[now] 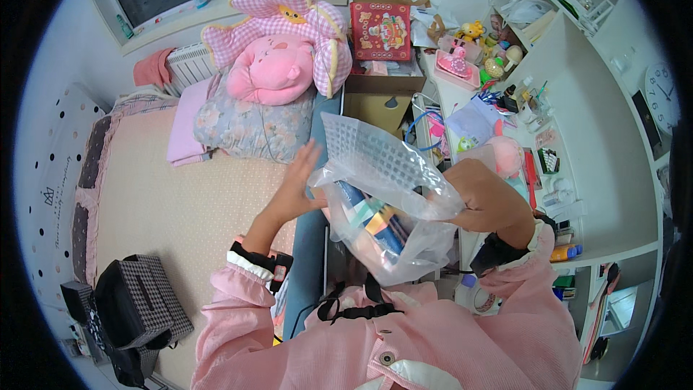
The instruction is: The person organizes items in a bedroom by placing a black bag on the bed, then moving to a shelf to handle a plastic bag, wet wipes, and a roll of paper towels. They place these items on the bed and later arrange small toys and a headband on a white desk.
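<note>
A clear plastic bag [379,168] hangs in front of me, with blue, green and yellow packed items [379,219] showing through its opening and side. My right hand [482,197] grips the bag's upper right edge, its fingers partly hidden by plastic. At the bag's left side, my left hand [292,187] is spread, with its fingers apart and pointing up; the thumb is close to the bag, and whether it touches cannot be told. The fingertips of my left hand are slightly blurred.
To the left lies a bed [189,216] with a floral pillow [254,124], a pink plush [273,70] and an open checkered bag [138,303]. A cluttered white desk [452,100] is on the right. Behind stands a cardboard box [384,84] with a red box [381,31] on top.
</note>
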Action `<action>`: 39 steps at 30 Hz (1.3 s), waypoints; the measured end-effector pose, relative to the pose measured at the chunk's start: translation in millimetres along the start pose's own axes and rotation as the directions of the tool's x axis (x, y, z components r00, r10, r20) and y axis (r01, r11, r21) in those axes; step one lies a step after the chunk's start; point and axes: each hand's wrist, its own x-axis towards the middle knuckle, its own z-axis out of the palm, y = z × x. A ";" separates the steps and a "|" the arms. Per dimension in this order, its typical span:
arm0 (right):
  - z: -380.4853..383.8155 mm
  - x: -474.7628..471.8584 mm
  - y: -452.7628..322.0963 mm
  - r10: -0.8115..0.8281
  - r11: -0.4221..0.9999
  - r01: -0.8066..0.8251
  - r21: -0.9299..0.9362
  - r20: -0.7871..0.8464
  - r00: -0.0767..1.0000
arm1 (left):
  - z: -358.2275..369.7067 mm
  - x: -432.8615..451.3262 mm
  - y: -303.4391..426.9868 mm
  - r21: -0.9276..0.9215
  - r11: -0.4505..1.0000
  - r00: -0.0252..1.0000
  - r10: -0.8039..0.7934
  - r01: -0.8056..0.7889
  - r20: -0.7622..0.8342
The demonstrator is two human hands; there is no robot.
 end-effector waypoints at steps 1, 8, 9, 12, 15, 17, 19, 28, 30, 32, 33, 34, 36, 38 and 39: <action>1.0 0.3 -0.4 0.082 0.996 -0.082 0.041 0.006 0.997 | 3.2 -1.1 -0.6 0.048 0.997 0.995 -0.063 0.059 0.082; 8.5 -3.4 2.5 0.240 0.958 -0.214 0.189 -0.126 0.963 | 9.4 -17.2 -4.9 -0.278 0.918 0.955 -0.297 0.283 -0.006; 7.6 -5.6 2.5 0.265 0.951 -0.231 0.203 -0.156 0.952 | 6.8 -18.9 -2.8 -0.322 0.912 0.958 -0.282 0.254 -0.044; 3.2 -8.7 5.1 0.392 0.893 -0.302 0.334 -0.245 0.887 | -6.7 -21.7 12.2 -0.433 0.878 0.952 -0.283 0.206 -0.121; 3.2 -6.2 12.1 0.489 0.811 -0.228 0.539 -0.410 0.770 | -26.0 -26.9 38.8 -0.572 0.804 0.932 -0.316 0.163 -0.178; 4.4 4.0 26.8 0.530 0.801 -0.261 0.539 -0.436 0.727 | -39.2 -31.8 56.1 -0.714 0.696 0.900 -0.360 0.083 -0.246; 17.4 18.3 42.9 0.492 0.806 -0.130 0.577 -0.532 0.689 | -53.4 -34.9 65.4 -0.730 0.682 0.880 -0.320 -0.043 -0.350; 105.8 36.7 70.6 0.328 0.778 -0.334 0.533 0.110 0.938 | -141.4 -102.9 50.2 -0.562 0.781 0.408 -0.434 -0.275 -0.803; 130.6 54.6 64.1 0.294 0.818 -0.344 0.461 0.180 0.939 | -152.2 -122.9 50.9 -0.560 0.764 0.418 -0.416 -0.320 -0.807; 148.4 76.3 55.3 0.099 0.877 -0.122 0.465 0.073 0.992 | -158.2 -141.4 54.7 -0.592 0.689 0.481 -0.385 -0.417 -0.787; 155.8 89.8 50.5 -0.069 0.894 0.074 0.443 -0.028 0.997 | -158.6 -149.0 56.5 -0.589 0.697 0.439 -0.415 -0.409 -0.797; 163.6 101.5 43.8 -0.046 0.883 0.038 0.468 0.006 0.999 | -159.0 -156.1 58.4 -0.577 0.705 0.398 -0.430 -0.413 -0.810; 178.1 121.5 30.2 -0.114 0.860 0.129 0.494 -0.060 0.992 | -159.4 -171.3 63.2 -0.579 0.683 0.389 -0.435 -0.445 -0.812; 194.7 133.0 16.3 0.056 0.885 -0.032 0.465 -0.038 0.998 | -159.8 -188.1 68.6 -0.578 0.681 0.363 -0.452 -0.449 -0.815; 201.7 138.3 11.8 0.117 0.889 -0.080 0.451 -0.053 0.992 | -159.3 -195.2 70.4 -0.569 0.678 0.358 -0.444 -0.464 -0.821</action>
